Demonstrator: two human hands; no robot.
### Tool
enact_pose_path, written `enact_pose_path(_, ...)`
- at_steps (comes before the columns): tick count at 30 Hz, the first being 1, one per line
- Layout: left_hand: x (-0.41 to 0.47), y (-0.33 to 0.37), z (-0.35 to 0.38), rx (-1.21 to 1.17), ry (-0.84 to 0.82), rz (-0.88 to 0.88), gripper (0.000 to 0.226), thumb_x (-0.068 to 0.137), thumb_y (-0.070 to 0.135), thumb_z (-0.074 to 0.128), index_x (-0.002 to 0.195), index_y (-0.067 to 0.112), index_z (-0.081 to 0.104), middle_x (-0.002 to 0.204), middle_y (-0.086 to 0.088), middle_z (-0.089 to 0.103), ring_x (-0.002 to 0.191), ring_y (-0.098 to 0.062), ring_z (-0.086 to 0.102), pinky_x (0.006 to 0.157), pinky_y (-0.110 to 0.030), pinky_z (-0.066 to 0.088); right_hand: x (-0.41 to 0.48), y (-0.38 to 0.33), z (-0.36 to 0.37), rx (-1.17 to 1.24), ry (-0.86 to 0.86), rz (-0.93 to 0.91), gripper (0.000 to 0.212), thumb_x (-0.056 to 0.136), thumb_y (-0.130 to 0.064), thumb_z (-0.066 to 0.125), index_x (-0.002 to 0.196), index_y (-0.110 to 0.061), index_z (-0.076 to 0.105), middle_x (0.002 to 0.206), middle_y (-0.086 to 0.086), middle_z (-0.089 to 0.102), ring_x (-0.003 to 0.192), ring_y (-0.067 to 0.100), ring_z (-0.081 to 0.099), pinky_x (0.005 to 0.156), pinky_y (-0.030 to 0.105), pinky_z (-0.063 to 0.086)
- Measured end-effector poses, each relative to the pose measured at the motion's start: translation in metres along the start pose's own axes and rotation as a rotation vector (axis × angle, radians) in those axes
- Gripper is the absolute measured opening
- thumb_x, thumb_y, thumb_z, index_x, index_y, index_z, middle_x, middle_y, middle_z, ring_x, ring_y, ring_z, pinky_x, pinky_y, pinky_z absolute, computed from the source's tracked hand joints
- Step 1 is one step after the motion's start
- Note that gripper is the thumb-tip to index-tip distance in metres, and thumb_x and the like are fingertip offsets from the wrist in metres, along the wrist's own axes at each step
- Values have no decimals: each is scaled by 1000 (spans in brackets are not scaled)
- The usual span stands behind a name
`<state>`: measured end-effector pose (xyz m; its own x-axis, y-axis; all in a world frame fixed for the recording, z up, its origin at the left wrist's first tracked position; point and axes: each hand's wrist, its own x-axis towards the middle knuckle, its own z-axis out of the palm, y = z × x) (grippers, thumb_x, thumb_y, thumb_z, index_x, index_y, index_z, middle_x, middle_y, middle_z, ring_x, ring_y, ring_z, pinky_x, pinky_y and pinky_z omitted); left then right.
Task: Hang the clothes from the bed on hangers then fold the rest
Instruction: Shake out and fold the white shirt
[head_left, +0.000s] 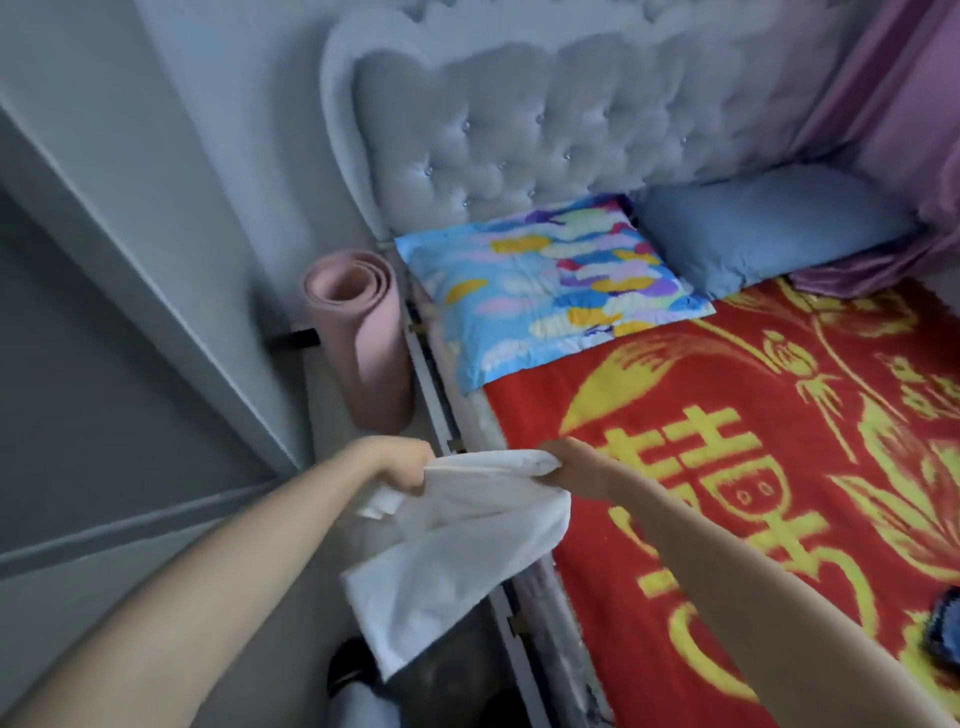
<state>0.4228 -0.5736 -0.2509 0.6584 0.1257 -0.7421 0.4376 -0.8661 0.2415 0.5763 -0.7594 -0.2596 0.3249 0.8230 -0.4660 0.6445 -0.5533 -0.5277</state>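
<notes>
— Where's the piece being worked?

— White garment (467, 551), off the bed (441, 405). It hangs just outside the bed's side rail, over the floor, with the top edge stretched level and the rest drooping.

— Hands?

— Both clamped on it. Left hand (400, 465) has fingers curled round one end of the top edge. Right hand (566, 465) pinches the other end, right over the bed's edge. The hands are apart, with the cloth taut between them.

— Hanger?

— None in view, and no rail or hook near the bed either. I can't tell if this piece is meant for hanging or folding. The spread grip would suit either.

— How far along, do you reckon?

— Hard to call. The red cover (779, 395) on the bed is mostly bare of clothes. A patterned pillow (550, 291) and a blue pillow (769, 228) sit at the head of the bed. There's one dark item (945, 629) at the bed's far edge, cropped, possibly another garment. No folded stack on the part of the bed I can see.

— So?

— My guess is that it's late in the pile, or the rest lies further down the bed, out of sight. This piece isn't finished yet.
</notes>
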Motion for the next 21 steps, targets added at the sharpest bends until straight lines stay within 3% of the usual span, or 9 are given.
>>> enact_pose_path(2,-36,-28,-6,-47,42,-33,23,85,5,54,103,-5,64,106,-21,65,80,-15,48,55,-23,36,13,-45,-13,-34,-1,-88,11,88,-6,59,92,3,62,82,4,56,78,11,46,54,13,33)
enact_pose_path(5,-107,-88,1,-170,166,-123,24,86,6,54,104,-7,63,109,-23,65,82,-21,52,50,-18,33,33,-139,-16,-174,-46,-258,9,89,-9,60,93,-2,63,88,9,58,83,13,49,63,19,35)
enact_pose_path(7,-160,-138,21,-334,313,-195,20,87,6,53,98,-8,62,101,-24,65,79,-18,52,52,-21,33,44,-222,-10,-307,-98,-379,20,91,-13,58,103,3,63,100,15,63,92,17,55,75,24,38)
enact_pose_path(9,-206,-184,49,-515,477,-247,18,87,8,55,93,-6,64,84,-16,60,77,-11,47,48,-14,32,52,-303,2,-467,-130,-491,18,91,-15,56,101,-1,63,107,17,64,98,24,59,84,32,42)
enact_pose_path(12,-252,-236,91,-796,780,-325,12,89,8,57,94,11,67,87,-3,61,82,-9,51,52,-13,38,55,-417,22,-743,-118,-599,12,89,-13,50,85,-7,60,102,14,65,92,28,61,82,38,48)
enact_pose_path(15,-292,-289,122,-947,1085,-424,17,90,12,58,101,5,67,97,-14,69,90,-20,64,68,-27,46,55,-533,44,-969,-112,-653,13,89,-9,49,84,-2,60,87,12,61,82,28,57,68,32,44)
enact_pose_path(18,-321,-322,129,-891,1346,-540,50,85,14,64,133,7,50,116,-18,64,107,-33,60,82,-32,43,52,-618,56,-1018,-98,-669,23,88,-5,52,109,-2,60,101,12,62,86,29,57,66,30,47)
enact_pose_path(20,-340,-334,132,-654,1622,-652,65,78,14,72,136,7,45,127,-19,56,115,-37,52,94,-42,40,54,-656,61,-1006,-103,-671,29,87,-2,51,116,-3,58,99,6,61,87,26,57,62,29,47)
enact_pose_path(21,-344,-336,134,-434,1802,-705,60,75,16,73,130,7,50,124,-21,57,112,-37,53,91,-45,40,57,-668,61,-987,-109,-667,31,87,-1,50,117,-4,58,93,2,59,87,26,57,62,30,47)
